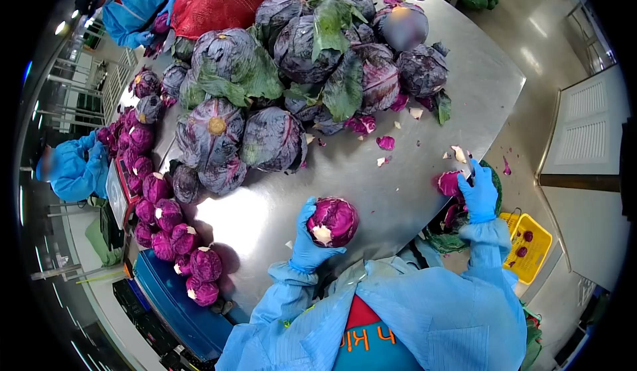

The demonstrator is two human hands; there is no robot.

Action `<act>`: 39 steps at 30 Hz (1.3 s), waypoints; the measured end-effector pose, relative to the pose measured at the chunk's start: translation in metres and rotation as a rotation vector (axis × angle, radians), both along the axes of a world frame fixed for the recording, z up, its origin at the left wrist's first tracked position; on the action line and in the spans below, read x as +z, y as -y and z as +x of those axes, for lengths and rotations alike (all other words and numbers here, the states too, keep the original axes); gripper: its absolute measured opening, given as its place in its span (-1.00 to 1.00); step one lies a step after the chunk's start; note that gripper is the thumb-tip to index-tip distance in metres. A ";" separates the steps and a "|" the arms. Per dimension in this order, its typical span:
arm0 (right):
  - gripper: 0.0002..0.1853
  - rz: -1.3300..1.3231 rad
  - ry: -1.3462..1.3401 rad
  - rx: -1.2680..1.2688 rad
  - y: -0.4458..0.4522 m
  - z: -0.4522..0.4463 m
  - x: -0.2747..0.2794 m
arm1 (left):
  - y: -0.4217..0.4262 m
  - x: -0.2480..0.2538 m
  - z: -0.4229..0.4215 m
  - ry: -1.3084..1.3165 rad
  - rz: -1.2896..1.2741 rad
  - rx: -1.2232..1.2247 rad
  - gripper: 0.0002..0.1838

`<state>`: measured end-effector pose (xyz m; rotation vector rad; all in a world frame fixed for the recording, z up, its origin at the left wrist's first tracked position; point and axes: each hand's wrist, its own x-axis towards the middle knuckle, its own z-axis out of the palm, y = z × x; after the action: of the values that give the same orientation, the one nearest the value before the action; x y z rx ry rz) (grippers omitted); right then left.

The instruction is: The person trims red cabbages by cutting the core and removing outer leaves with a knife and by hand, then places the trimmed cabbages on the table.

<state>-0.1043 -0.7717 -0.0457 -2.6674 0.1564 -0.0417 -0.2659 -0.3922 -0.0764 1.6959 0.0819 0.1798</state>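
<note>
head view: my left hand (308,247) clamps a cabbage (338,220), best cupped wide; whether my right hand (482,195) grips, i cannot tell.

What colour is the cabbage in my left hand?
The cabbage is purple with a creamy-white stem end; head view.

One left hand in a thin blue glove (309,243) and one right hand in a thin blue glove (482,194) are shown near. Between them, one round, glossy purple cabbage (340,218) is seen. More than ten trimmed purple cabbages (168,214) are heaped left; more than ten leafy, dull dark-purple cabbages (271,140) are piled far. Two people in blue smocks (76,168), one red mesh sack (215,2) and one yellow plastic basket (539,255) are included.
</note>
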 end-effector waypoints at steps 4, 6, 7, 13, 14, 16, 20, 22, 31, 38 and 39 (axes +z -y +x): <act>-0.63 0.610 -0.173 0.202 -0.076 -0.023 -0.014 | -0.001 -0.005 -0.001 0.077 0.143 -0.099 0.25; -0.60 0.962 -0.504 0.304 -0.131 -0.036 -0.035 | 0.001 -0.004 -0.002 0.075 0.173 -0.097 0.20; -0.58 1.085 -0.682 0.320 -0.154 -0.039 -0.039 | -0.002 0.004 0.001 0.050 0.135 -0.137 0.16; -0.48 1.059 -1.140 0.372 -0.185 -0.022 -0.023 | 0.015 0.010 0.011 -0.207 -0.019 0.125 0.14; -0.51 1.104 -1.149 0.373 -0.184 -0.021 -0.029 | 0.022 0.020 0.012 -0.275 -0.108 0.185 0.17; -0.53 1.073 -1.145 0.409 -0.183 -0.017 -0.024 | 0.014 0.017 0.015 -0.332 -0.137 0.114 0.18; -0.55 0.904 -0.990 0.607 -0.185 -0.017 -0.034 | 0.005 0.029 0.019 -0.430 -0.229 0.059 0.17; -0.59 0.873 -0.630 0.801 -0.185 -0.023 -0.056 | 0.004 0.028 0.020 -0.414 -0.252 0.057 0.16; -0.74 0.269 -0.305 0.717 -0.140 -0.025 -0.078 | -0.031 0.007 -0.008 -0.291 -0.426 -0.052 0.25; -0.55 0.020 -0.008 0.380 -0.079 -0.013 -0.027 | -0.044 0.015 0.023 -0.427 -0.654 -0.182 0.15; -0.51 0.152 0.042 0.414 -0.091 -0.015 -0.022 | -0.049 0.014 0.031 -0.453 -0.654 -0.231 0.14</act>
<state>-0.1196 -0.6810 -0.0681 -2.4929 -0.3900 0.0452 -0.2349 -0.3437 -0.0622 1.0524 0.2514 -0.3743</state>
